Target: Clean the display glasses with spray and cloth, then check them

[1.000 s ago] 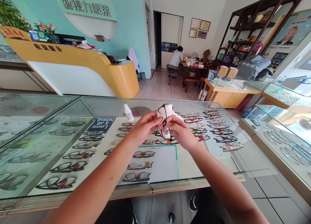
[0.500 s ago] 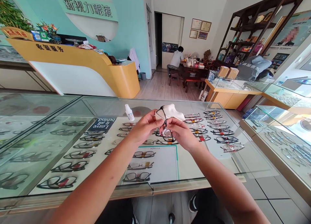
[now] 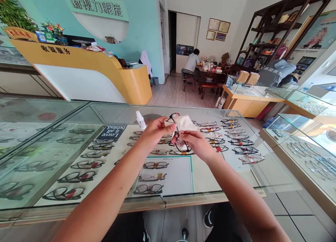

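Both my hands are raised over a glass display counter point(image 3: 236, 172). My left hand point(image 3: 154, 132) pinches a white cleaning cloth point(image 3: 183, 122) against the upper lens of a pair of black-framed glasses point(image 3: 180, 142). My right hand point(image 3: 198, 144) grips the lower part of the same frame, fingers curled round it. The glasses are held roughly upright between the two hands. A small white dropper bottle point(image 3: 140, 120) stands on the glass just left of my left hand.
Several rows of spectacle frames lie inside the counter, with a dark sign point(image 3: 110, 132) and a white mat point(image 3: 168, 173). A yellow reception desk point(image 3: 86, 70) stands behind. A person point(image 3: 191, 63) sits at a far table. More glass cases point(image 3: 301, 130) are on the right.
The cloth, bunched over the upper lens a second ago, has spread out flatter. My left hand has shifted slightly up and right along the frame. The view has moved a little.
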Demonstrator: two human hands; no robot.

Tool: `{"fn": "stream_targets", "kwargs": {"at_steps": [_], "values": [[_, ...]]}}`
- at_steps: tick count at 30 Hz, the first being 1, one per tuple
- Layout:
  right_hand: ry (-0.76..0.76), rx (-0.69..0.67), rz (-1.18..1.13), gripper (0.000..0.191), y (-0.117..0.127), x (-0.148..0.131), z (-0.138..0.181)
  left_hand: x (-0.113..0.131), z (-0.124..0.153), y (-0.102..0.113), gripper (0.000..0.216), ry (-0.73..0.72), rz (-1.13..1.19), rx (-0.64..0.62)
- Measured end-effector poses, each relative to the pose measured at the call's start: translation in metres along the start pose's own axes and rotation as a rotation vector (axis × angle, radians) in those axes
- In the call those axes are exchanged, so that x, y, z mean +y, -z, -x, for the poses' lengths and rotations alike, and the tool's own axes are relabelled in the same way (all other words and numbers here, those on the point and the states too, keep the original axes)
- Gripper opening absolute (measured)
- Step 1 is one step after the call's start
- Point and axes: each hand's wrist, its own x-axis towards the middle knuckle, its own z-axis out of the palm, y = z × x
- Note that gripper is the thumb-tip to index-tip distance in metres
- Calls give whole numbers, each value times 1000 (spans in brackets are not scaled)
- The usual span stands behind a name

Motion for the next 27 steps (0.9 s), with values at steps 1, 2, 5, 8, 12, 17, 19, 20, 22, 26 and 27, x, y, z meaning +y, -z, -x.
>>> {"fn": "stream_targets", "kwargs": {"at_steps": [1, 2, 5, 8, 12, 17, 19, 20, 22, 26, 27], "values": [[0, -4, 17, 24, 0, -2, 1, 1, 0, 1, 42, -1, -7, -1], [3, -11, 32, 24, 1, -4, 2, 3, 1, 3, 43, -5, -13, 3], [20, -38, 62, 25, 2, -9, 5, 7, 2, 5, 42, -10, -44, 8], [34, -56, 98, 26, 3, -13, 7, 8, 3, 7, 39, -18, -70, 29], [25, 4, 125, 29, 4, -16, 7, 6, 1, 8, 37, -13, -11, 32], [21, 85, 62, 27, 3, -12, 5, 3, 2, 5, 40, 23, 65, 24], [35, 81, 41, 26, 2, -10, 5, 2, 3, 2, 41, 24, 95, 14], [49, 75, 33, 26, 1, -9, 4, 1, 3, 0, 41, 17, 114, 14], [74, 65, 18, 28, -2, -8, 4, -1, 3, -4, 41, 7, 159, 18], [92, 61, -24, 31, -7, -7, 3, -7, 3, -13, 42, 0, 233, 34], [93, 62, -31, 30, -7, -7, 2, -8, 3, -15, 42, -4, 244, 42]]}}
